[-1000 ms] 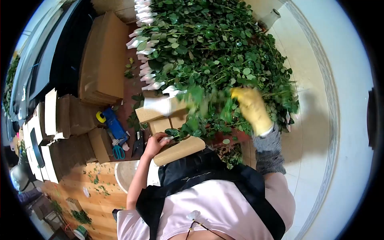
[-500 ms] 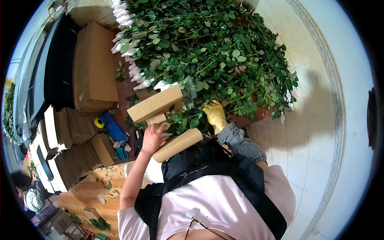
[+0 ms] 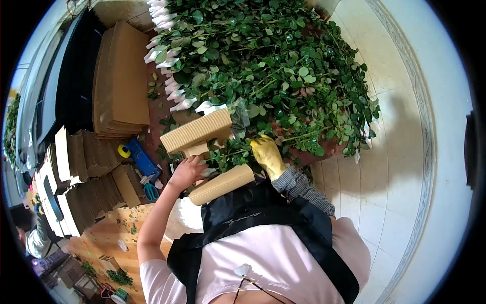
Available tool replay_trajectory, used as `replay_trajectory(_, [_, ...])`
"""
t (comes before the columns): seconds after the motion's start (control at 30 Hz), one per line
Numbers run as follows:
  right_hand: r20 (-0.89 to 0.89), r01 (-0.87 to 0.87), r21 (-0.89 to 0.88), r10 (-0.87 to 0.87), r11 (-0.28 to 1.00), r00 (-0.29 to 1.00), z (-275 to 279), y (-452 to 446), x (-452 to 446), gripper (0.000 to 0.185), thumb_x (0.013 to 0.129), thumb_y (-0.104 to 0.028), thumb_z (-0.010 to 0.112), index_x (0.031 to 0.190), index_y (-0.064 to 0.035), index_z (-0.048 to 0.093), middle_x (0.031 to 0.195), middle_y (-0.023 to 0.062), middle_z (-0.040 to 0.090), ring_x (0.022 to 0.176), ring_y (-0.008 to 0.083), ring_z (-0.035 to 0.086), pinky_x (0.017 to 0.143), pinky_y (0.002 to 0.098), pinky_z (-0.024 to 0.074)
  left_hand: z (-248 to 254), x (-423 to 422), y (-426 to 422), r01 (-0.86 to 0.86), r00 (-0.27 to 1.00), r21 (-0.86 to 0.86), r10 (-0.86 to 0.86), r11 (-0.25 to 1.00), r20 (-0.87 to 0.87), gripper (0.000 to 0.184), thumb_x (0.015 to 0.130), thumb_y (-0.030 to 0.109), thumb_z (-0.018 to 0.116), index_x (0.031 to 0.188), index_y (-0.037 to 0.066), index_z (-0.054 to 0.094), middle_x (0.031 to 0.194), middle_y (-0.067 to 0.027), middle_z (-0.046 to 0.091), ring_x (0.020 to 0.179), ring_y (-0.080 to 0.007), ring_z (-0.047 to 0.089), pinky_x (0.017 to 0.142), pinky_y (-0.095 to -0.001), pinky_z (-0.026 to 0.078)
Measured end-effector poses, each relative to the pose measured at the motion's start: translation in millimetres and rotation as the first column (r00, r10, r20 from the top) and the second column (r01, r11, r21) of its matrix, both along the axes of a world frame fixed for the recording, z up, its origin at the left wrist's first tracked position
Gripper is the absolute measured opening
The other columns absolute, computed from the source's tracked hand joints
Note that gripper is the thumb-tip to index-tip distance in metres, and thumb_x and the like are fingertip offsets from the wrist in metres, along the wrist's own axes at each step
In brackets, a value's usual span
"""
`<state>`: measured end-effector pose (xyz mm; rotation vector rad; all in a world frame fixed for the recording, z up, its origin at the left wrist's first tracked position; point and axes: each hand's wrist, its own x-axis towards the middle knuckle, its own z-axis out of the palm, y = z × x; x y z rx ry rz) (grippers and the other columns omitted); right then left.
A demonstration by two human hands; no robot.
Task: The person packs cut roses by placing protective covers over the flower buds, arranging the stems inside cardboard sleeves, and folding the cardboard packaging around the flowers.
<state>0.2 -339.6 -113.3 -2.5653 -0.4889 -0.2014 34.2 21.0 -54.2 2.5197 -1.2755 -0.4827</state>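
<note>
My bare left hand (image 3: 188,173) is at the left end of an opened corrugated cardboard wrap, its fingers bent inward; what they hold, if anything, is hidden. A pale flower-head sleeve (image 3: 207,172) shows just beyond the fingers. The wrap's far flap (image 3: 197,130) stands up and its near flap (image 3: 221,185) curls toward my apron. Between the flaps lie leafy flower stems (image 3: 230,154). My right hand (image 3: 268,157), in a yellow glove, is closed around the stems at the wrap's right end. Clear plastic film (image 3: 239,114) sits behind the far flap.
A large heap of leafy stems (image 3: 263,66) covers the table, pale sleeved heads (image 3: 174,95) along its left side. Cardboard sheets (image 3: 121,81) and folded cardboard (image 3: 96,159) stand at left, near a blue tool (image 3: 140,158) and scissors (image 3: 151,192). Another person (image 3: 38,238) is far left.
My left hand has moved slightly left and down, its fingers now more bent. The gloved right hand has shifted a little down and left. The near flap has moved slightly left.
</note>
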Motion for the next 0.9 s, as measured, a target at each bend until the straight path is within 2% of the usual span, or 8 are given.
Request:
replay_trajectory(0.07, [-0.245,0.019,-0.124,-0.049,0.992,0.968,-13.8,-2.0,-3.0,0.031,0.082,-0.021,0.069,0.109,-0.0084,0.061,0.099,0.0113,0.064,0.094,0.0327,0.061,0.092,0.0439,0.0470,-12.2,-1.7,2.6,-0.143,0.973,-0.094,0.123,0.985,-0.194,0.046,0.080,0.027,0.075,0.121,0.009,0.064,0.117,-0.0184,0.053,0.115,-0.0366,0.053,0.099,-0.0474,0.045])
replay_trajectory(0.23, [-0.040,0.097,-0.399,-0.123,0.912,0.992,17.4,4.6,-18.8,0.049,0.094,-0.021,0.054,0.142,-0.0155,0.048,0.135,0.0079,0.058,0.129,0.0290,0.050,0.118,0.0467,0.0286,-18.0,-19.1,-6.8,-0.375,0.924,-0.221,0.344,0.900,-0.168,0.046,0.075,0.023,0.079,0.114,0.004,0.064,0.118,-0.0225,0.053,0.111,-0.0427,0.052,0.098,-0.0489,0.046])
replay_trajectory(0.3, [-0.188,0.097,-0.467,-0.205,0.879,0.960,26.1,7.1,-13.6,0.045,0.097,-0.016,0.045,0.142,-0.0156,0.049,0.132,0.0094,0.059,0.126,0.0281,0.053,0.111,0.0453,0.0380,-24.7,-23.2,-6.0,-0.368,0.928,-0.237,0.340,0.899,-0.151,0.046,0.075,0.022,0.079,0.114,0.004,0.064,0.119,-0.0225,0.053,0.111,-0.0426,0.052,0.098,-0.0490,0.047])
replay_trajectory(0.4, [-0.523,-0.107,-0.494,-0.197,0.863,0.830,24.1,-3.3,15.6,0.031,0.087,-0.018,0.062,0.117,-0.0133,0.066,0.099,0.0128,0.069,0.092,0.0322,0.065,0.080,0.0447,0.0533,-23.5,-27.1,-6.1,-0.378,0.925,-0.241,0.357,0.894,-0.127,0.045,0.075,0.020,0.079,0.114,0.003,0.064,0.122,-0.0230,0.053,0.111,-0.0432,0.052,0.097,-0.0495,0.047])
replay_trajectory(0.67, [-0.003,0.288,-0.462,-0.326,0.839,0.945,73.0,9.0,-18.1,0.033,0.093,-0.019,0.062,0.123,-0.0055,0.063,0.101,0.0127,0.070,0.099,0.0318,0.066,0.087,0.0407,0.0519,-16.6,-23.9,-15.8,-0.381,0.922,-0.211,0.352,0.900,-0.164,0.043,0.081,0.032,0.075,0.112,0.005,0.066,0.125,-0.0252,0.048,0.116,-0.0440,0.050,0.100,-0.0486,0.045])
replay_trajectory(0.73, [-0.420,0.057,-0.550,-0.334,0.833,0.844,60.6,-10.7,-21.9,0.048,0.093,-0.026,0.065,0.135,-0.0053,0.056,0.117,0.0140,0.068,0.113,0.0319,0.063,0.096,0.0388,0.0496,2.6,-22.1,-23.2,-0.232,0.971,-0.042,0.234,0.972,0.057,0.042,0.084,0.039,0.072,0.114,0.010,0.068,0.131,-0.0209,0.049,0.120,-0.0398,0.050,0.102,-0.0448,0.043])
replay_trajectory(0.8, [-0.722,0.079,-0.199,-0.201,0.977,0.662,93.3,-20.7,-2.2,0.065,0.086,-0.029,0.074,0.142,-0.0081,0.050,0.127,0.0178,0.064,0.117,0.0316,0.062,0.103,0.0393,0.0472,2.0,-23.1,-21.2,-0.248,0.968,0.047,0.245,0.968,0.061,0.040,0.087,0.044,0.069,0.116,0.016,0.070,0.136,-0.0161,0.050,0.121,-0.0346,0.050,0.102,-0.0428,0.042])
replay_trajectory(0.9, [-0.542,0.044,0.034,-0.019,0.998,0.840,134.1,-28.2,51.4,0.059,0.091,-0.022,0.069,0.145,-0.0106,0.047,0.133,0.0150,0.062,0.120,0.0301,0.062,0.102,0.0420,0.0493,-5.0,-27.1,-16.8,-0.250,0.968,-0.005,0.250,0.968,-0.016,0.044,0.087,0.041,0.069,0.126,0.020,0.066,0.130,-0.0141,0.054,0.117,-0.0312,0.052,0.098,-0.0442,0.044])
